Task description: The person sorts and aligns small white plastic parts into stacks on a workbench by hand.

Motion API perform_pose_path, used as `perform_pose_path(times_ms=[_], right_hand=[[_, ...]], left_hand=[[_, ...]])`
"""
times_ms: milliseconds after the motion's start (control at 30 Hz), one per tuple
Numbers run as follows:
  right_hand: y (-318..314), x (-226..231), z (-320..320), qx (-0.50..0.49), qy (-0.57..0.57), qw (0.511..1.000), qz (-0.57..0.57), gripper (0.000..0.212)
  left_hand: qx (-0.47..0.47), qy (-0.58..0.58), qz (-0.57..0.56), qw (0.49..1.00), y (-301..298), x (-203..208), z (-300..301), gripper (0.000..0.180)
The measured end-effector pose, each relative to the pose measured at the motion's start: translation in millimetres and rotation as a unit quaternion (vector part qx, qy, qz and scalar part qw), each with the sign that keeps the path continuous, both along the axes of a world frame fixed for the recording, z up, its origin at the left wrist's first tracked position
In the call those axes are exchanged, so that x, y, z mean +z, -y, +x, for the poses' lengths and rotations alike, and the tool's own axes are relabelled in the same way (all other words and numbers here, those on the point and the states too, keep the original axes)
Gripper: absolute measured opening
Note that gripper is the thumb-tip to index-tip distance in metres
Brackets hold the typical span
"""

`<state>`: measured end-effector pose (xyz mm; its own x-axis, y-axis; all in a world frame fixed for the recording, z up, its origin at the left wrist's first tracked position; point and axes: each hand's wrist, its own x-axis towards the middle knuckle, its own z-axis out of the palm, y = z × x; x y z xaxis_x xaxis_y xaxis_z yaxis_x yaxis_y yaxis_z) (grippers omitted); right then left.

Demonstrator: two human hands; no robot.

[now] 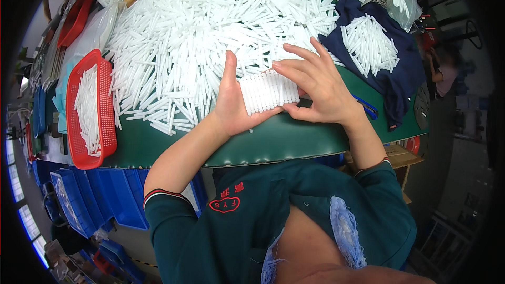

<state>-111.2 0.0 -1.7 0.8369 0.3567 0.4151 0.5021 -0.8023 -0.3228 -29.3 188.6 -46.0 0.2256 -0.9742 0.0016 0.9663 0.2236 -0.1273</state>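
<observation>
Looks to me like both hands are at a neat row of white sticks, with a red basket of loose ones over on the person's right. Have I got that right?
Not quite: the head view shows the red basket of loose ones on the person's left. Both hands are indeed at a neat row of white sticks.

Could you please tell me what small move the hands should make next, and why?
I would probably press the right hand gently inward to keep the held white sticks snug: they lie side by side on the left hand, no band shows around them, and the right hand is at their right end.
</observation>
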Motion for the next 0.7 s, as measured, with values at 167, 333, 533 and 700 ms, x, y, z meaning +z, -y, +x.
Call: perform_pose_path(times_ms=[167,333,533,700], right_hand=[[1,0,1,-0.001,0.025,1.000,0.003,0.068],[3,2,1,0.006,0.032,0.999,0.001,0.062],[52,7,6,-0.136,0.120,0.983,-0.003,0.055],[137,-8,-4,-0.394,0.122,0.909,-0.057,0.042]], left_hand=[[-0.003,0.004,0.006,1.000,1,2,1,0.102],[0.000,0.061,0.102,0.993,4,13,-2,0.104],[-0.005,0.067,0.129,0.989,2,14,-1,0.112],[-0.013,0.041,0.084,0.996,1,15,3,0.115]])
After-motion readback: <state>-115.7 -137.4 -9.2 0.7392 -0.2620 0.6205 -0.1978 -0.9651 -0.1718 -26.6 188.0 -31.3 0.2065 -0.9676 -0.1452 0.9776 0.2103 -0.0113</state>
